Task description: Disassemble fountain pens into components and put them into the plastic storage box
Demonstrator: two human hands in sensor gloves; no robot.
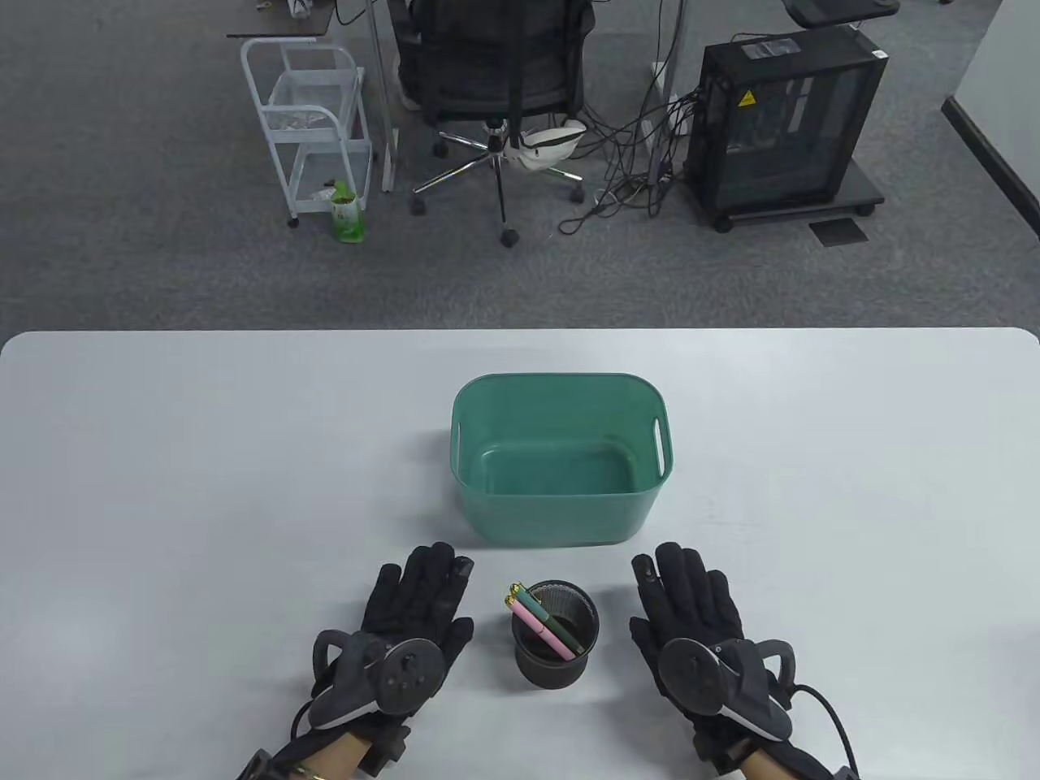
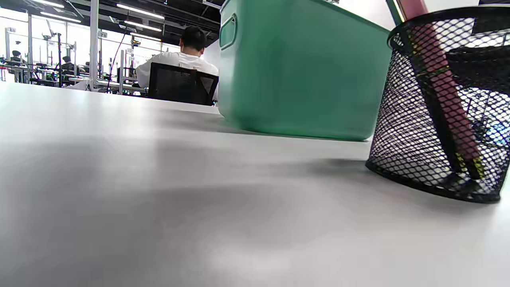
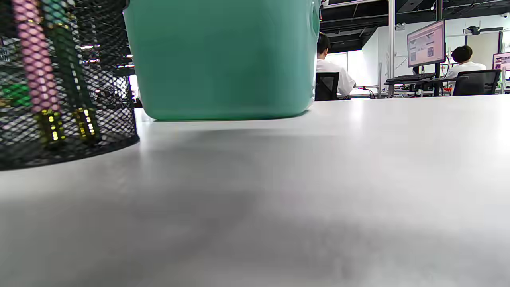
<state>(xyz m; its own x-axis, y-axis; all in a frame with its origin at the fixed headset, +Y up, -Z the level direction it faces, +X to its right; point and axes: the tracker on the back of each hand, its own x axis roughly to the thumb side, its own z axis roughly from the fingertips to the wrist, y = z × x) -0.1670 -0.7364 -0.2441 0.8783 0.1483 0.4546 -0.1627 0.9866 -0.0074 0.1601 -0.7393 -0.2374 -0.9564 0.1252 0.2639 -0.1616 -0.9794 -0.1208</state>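
Note:
A black mesh pen cup (image 1: 556,639) stands near the table's front edge, holding a pink fountain pen (image 1: 536,626) and a green fountain pen (image 1: 555,621) that lean to the left. Behind it sits the green plastic storage box (image 1: 561,457), with nothing inside. My left hand (image 1: 418,597) lies flat on the table left of the cup, fingers straight and holding nothing. My right hand (image 1: 691,593) lies flat to the cup's right, also holding nothing. The wrist views show the cup (image 2: 442,107) (image 3: 63,79) and the box (image 2: 303,67) (image 3: 223,59); no fingers appear there.
The white table (image 1: 203,487) stretches wide on both sides of the box. Beyond its far edge are an office chair (image 1: 496,89), a white cart (image 1: 313,122) and a computer tower (image 1: 784,122) on the carpet. People sit at desks in the background.

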